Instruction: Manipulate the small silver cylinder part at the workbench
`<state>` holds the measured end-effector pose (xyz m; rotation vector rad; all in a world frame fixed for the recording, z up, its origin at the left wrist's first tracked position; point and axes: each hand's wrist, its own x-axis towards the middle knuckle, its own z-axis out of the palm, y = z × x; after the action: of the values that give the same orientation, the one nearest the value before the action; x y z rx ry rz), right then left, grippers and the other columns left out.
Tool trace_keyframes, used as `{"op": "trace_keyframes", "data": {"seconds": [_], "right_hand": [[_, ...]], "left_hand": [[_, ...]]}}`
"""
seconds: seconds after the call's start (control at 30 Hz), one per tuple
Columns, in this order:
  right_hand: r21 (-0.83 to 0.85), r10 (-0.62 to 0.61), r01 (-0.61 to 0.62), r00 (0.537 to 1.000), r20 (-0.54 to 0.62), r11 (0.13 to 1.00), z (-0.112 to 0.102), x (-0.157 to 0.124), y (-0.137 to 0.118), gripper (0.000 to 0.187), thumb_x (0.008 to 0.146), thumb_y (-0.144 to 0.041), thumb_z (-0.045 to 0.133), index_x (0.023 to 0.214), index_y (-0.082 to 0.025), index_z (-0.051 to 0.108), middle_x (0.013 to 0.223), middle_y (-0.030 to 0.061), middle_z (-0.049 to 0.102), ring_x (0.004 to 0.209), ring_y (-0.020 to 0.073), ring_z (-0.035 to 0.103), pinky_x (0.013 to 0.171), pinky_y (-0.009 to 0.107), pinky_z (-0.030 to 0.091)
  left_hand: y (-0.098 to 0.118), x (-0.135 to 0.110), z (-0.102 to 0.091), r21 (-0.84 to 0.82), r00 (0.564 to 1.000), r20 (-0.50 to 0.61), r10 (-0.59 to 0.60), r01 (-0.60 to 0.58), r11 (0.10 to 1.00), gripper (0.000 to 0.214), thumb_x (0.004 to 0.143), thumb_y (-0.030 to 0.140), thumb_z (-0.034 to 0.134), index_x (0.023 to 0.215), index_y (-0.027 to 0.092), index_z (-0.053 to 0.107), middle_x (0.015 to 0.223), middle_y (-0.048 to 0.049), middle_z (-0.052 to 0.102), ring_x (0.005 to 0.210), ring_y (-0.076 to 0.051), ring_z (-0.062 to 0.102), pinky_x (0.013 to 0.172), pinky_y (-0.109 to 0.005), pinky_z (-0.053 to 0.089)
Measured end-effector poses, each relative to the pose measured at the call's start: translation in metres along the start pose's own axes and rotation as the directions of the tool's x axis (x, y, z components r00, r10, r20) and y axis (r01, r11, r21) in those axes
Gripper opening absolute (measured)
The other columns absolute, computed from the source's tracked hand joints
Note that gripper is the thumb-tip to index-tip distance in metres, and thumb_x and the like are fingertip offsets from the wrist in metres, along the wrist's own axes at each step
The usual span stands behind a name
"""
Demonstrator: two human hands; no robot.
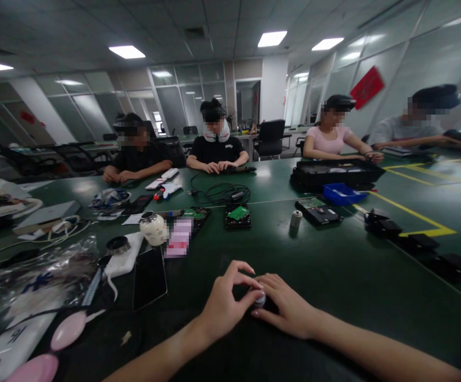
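Note:
In front of me a small silvery round object (260,299) sits low over the green table, partly covered by my fingers, so its exact kind does not show. My left hand (228,298) pinches it from the left with thumb and fingertips. From the other side my right hand (289,306) curls round it, thumb below and fingers above. Farther off, a small silver metal cylinder (296,218) stands upright on the table. Beyond it to the right lies a hard drive (320,211) with an exposed board.
At left are a black phone (149,278), a cream jar (153,229), crumpled clear plastic (51,276) and pink rounded items (68,330). Ahead lie a hard drive with a green board (238,216) and a black cable (222,194). A blue tray (341,194) sits right; several people work across the table.

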<state>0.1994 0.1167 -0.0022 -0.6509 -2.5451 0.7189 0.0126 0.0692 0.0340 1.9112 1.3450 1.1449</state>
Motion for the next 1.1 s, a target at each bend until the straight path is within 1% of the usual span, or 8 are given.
{"op": "trace_keyframes", "data": {"seconds": [0.13, 0.27, 0.43, 0.57, 0.73, 0.9, 1.0, 1.1], "right_hand": [[0.000, -0.011, 0.011, 1.000, -0.010, 1.000, 0.003, 0.000, 0.002, 0.035, 0.089, -0.040, 0.059, 0.117, -0.019, 0.056, 0.117, 0.0096, 0.060, 0.108, 0.0245, 0.053, 0.096, 0.042, 0.040], [0.009, -0.008, 0.008, 1.000, -0.021, 1.000, 0.002, -0.004, 0.003, 0.033, 0.090, -0.037, 0.059, 0.117, -0.017, 0.056, 0.119, 0.0102, 0.060, 0.109, 0.0246, 0.053, 0.097, 0.042, 0.040], [0.033, 0.012, -0.012, 1.000, -0.018, 0.999, -0.007, -0.019, 0.006, 0.029, 0.089, -0.036, 0.060, 0.112, -0.017, 0.057, 0.109, 0.0088, 0.062, 0.101, 0.0234, 0.054, 0.091, 0.040, 0.042], [0.034, 0.028, -0.028, 0.999, -0.014, 0.999, -0.014, -0.029, 0.010, 0.027, 0.089, -0.037, 0.060, 0.109, -0.019, 0.058, 0.106, 0.0077, 0.062, 0.099, 0.0230, 0.053, 0.088, 0.039, 0.042], [0.057, 0.024, -0.024, 1.000, -0.005, 0.998, -0.018, -0.030, 0.012, 0.023, 0.090, -0.038, 0.060, 0.105, -0.021, 0.059, 0.103, 0.0056, 0.061, 0.096, 0.0224, 0.053, 0.087, 0.039, 0.040], [0.041, 0.044, -0.045, 0.999, 0.011, 0.998, -0.018, -0.030, 0.010, 0.021, 0.090, -0.040, 0.058, 0.099, -0.021, 0.060, 0.096, 0.0045, 0.061, 0.090, 0.0220, 0.053, 0.084, 0.039, 0.041], [0.014, 0.052, -0.052, 0.999, -0.016, 0.999, -0.014, -0.034, 0.012, 0.023, 0.090, -0.041, 0.058, 0.099, -0.020, 0.059, 0.095, 0.0055, 0.062, 0.089, 0.0227, 0.054, 0.084, 0.040, 0.041], [-0.029, 0.046, -0.048, 0.997, -0.062, 0.998, -0.009, -0.037, 0.015, 0.026, 0.091, -0.041, 0.057, 0.104, -0.018, 0.057, 0.099, 0.0084, 0.063, 0.092, 0.0242, 0.055, 0.085, 0.041, 0.041]], "left_hand": [[0.001, -0.007, 0.009, -0.039, 1.000, -0.022, 0.020, -0.021, 0.999, 0.012, 0.079, 0.015, 0.073, 0.088, 0.021, 0.067, 0.097, -0.0012, 0.065, 0.087, -0.017, 0.069, 0.082, -0.025, 0.051], [0.001, -0.006, 0.012, -0.070, 0.999, -0.016, 0.050, -0.051, 0.996, 0.016, 0.080, 0.011, 0.070, 0.093, 0.021, 0.067, 0.097, -0.0009, 0.066, 0.088, -0.016, 0.069, 0.082, -0.024, 0.051], [0.010, 0.000, 0.019, -0.067, 0.997, 0.061, 0.055, -0.051, 0.996, 0.017, 0.080, 0.012, 0.071, 0.094, 0.021, 0.068, 0.105, -0.0028, 0.065, 0.091, -0.017, 0.069, 0.084, -0.025, 0.051], [0.016, 0.005, 0.024, -0.099, 0.990, 0.121, 0.077, -0.065, 0.993, 0.017, 0.082, 0.013, 0.069, 0.097, 0.019, 0.065, 0.104, -0.0034, 0.066, 0.089, -0.016, 0.070, 0.083, -0.024, 0.052], [0.018, 0.003, 0.024, -0.071, 0.985, 0.135, 0.107, -0.098, 0.993, 0.015, 0.083, 0.014, 0.068, 0.097, 0.019, 0.064, 0.107, -0.0035, 0.065, 0.092, -0.017, 0.069, 0.083, -0.025, 0.052], [0.017, 0.002, 0.022, -0.054, 0.983, 0.152, 0.107, -0.100, 0.994, 0.019, 0.085, 0.012, 0.065, 0.103, 0.019, 0.062, 0.108, -0.0040, 0.064, 0.091, -0.016, 0.069, 0.084, -0.024, 0.051], [0.014, 0.002, 0.022, -0.049, 0.976, 0.166, 0.142, -0.135, 0.990, 0.015, 0.086, 0.013, 0.063, 0.099, 0.019, 0.066, 0.110, -0.0050, 0.062, 0.095, -0.016, 0.067, 0.087, -0.025, 0.050], [0.010, 0.001, 0.024, -0.055, 0.978, 0.146, 0.150, -0.144, 0.988, 0.018, 0.086, 0.014, 0.063, 0.102, 0.020, 0.067, 0.110, -0.0051, 0.063, 0.100, -0.018, 0.065, 0.090, -0.027, 0.049]]}}
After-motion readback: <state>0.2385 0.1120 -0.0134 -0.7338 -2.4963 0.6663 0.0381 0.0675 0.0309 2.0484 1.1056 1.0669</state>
